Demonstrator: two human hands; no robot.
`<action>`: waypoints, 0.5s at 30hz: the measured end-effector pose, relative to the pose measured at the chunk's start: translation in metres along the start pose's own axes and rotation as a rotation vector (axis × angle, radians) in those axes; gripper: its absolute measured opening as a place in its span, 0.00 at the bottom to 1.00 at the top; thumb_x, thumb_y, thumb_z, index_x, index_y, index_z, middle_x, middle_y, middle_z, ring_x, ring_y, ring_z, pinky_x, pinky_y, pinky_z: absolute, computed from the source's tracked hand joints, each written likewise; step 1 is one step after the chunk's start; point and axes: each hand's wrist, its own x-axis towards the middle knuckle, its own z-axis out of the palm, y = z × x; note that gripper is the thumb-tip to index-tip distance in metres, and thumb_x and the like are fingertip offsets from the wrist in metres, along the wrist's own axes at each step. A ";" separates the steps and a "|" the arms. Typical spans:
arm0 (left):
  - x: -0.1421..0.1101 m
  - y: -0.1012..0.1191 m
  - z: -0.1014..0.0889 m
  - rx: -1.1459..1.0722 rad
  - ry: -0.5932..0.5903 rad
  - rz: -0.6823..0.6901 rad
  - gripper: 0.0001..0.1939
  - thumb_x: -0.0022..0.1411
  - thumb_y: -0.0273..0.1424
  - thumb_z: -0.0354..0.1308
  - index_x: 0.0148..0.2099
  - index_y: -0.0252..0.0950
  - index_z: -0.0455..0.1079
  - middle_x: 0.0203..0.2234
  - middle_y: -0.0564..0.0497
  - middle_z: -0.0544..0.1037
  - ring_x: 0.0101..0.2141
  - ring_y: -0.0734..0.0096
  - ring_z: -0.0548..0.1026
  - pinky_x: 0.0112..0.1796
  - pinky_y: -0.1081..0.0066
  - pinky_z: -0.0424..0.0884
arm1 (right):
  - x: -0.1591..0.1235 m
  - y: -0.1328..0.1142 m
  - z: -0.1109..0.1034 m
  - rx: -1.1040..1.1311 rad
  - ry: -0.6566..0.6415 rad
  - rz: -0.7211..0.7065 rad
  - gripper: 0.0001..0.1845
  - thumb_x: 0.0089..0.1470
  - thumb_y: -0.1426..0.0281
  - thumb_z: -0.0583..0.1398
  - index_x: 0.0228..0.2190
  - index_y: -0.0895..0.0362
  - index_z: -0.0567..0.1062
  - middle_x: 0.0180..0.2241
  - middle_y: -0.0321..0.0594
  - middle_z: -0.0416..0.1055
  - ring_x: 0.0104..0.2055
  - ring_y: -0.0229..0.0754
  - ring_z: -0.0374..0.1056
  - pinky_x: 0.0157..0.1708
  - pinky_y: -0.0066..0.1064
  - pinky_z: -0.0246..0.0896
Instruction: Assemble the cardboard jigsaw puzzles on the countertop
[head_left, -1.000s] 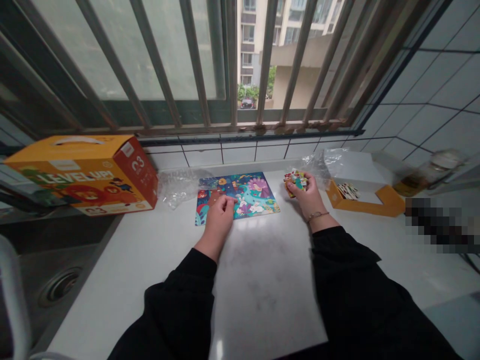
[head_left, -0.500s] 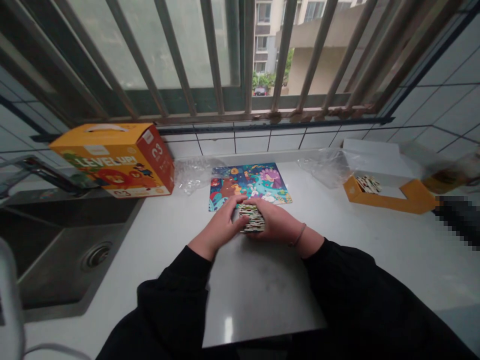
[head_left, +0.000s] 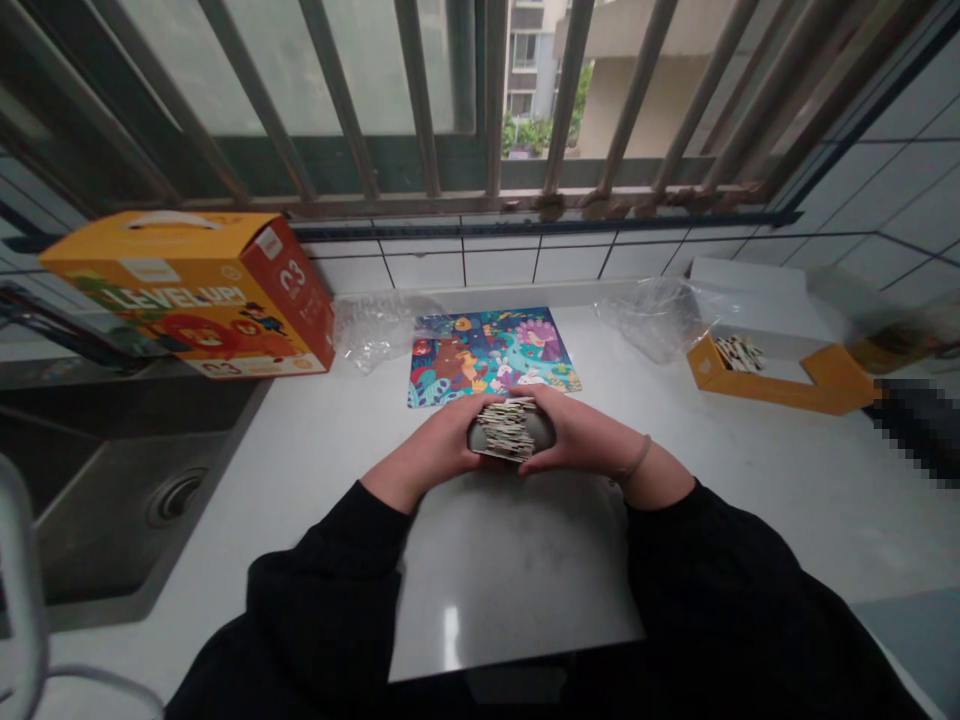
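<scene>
Sleeves (head_left: 322, 590) are coming in from the near edge, both black, with forearms converging on the middle of the white counter (head_left: 510, 570). Left hand (head_left: 431, 447) and right hand (head_left: 581, 440) are both clenching one stack of puzzle pieces (head_left: 507, 428), gripping it from opposite ends, with fingers (head_left: 525, 398) curling toward its far side. Bracelet (head_left: 634, 462) is sitting on the right wrist.

Stack is lying between the palms, just short of the far-side puzzle. Long axis is running roughly left-right, tilting slightly, with piece edges facing the camera. Neither hand is clearly nearer: each is touching its own end. Cannot tell whether the stack is resting on the counter or lifted, since the hands are hiding its underside. Dark patch (head_left: 544, 430) is showing beside it; unclear what it is.

Left of the hands, steel sink (head_left: 127, 490) is sitting in the counter, drain (head_left: 176, 497) visible. Farther on, picture puzzle (head_left: 491, 358) is lying flat, with plastic wrap (head_left: 382, 330) to its left and more plastic wrap (head_left: 652, 320) to its right. Far left, orange box (head_left: 187, 295) is standing with a white handle on top. Far right, orange tray (head_left: 780, 385) is holding loose pieces (head_left: 739, 352). Tiled wall (head_left: 510, 262) and barred window (head_left: 420, 100) are closing off the far side.
</scene>
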 end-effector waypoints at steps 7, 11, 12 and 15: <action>0.001 -0.004 -0.001 0.070 0.058 0.111 0.47 0.55 0.33 0.82 0.72 0.47 0.66 0.68 0.42 0.71 0.67 0.49 0.71 0.67 0.44 0.68 | -0.001 -0.009 -0.017 0.011 -0.051 0.036 0.33 0.58 0.56 0.74 0.60 0.52 0.76 0.55 0.46 0.79 0.54 0.53 0.75 0.55 0.44 0.70; 0.001 -0.010 -0.006 0.228 0.134 0.127 0.49 0.52 0.33 0.83 0.72 0.50 0.67 0.65 0.43 0.69 0.65 0.47 0.70 0.66 0.44 0.69 | 0.001 -0.005 -0.018 -0.009 -0.011 0.053 0.17 0.75 0.57 0.56 0.50 0.54 0.80 0.46 0.45 0.81 0.46 0.48 0.75 0.48 0.39 0.67; 0.001 -0.010 -0.006 0.241 0.144 0.114 0.47 0.53 0.33 0.83 0.71 0.51 0.68 0.62 0.45 0.70 0.62 0.50 0.73 0.64 0.46 0.72 | 0.002 -0.003 -0.018 -0.033 0.015 0.054 0.17 0.75 0.59 0.55 0.47 0.55 0.80 0.44 0.44 0.80 0.45 0.47 0.75 0.47 0.39 0.67; 0.001 -0.007 -0.007 0.213 0.131 0.062 0.42 0.57 0.32 0.80 0.70 0.50 0.69 0.53 0.47 0.73 0.51 0.58 0.77 0.53 0.54 0.78 | 0.003 0.003 -0.016 -0.074 0.079 0.054 0.12 0.72 0.62 0.59 0.44 0.55 0.80 0.42 0.43 0.78 0.42 0.45 0.73 0.44 0.37 0.67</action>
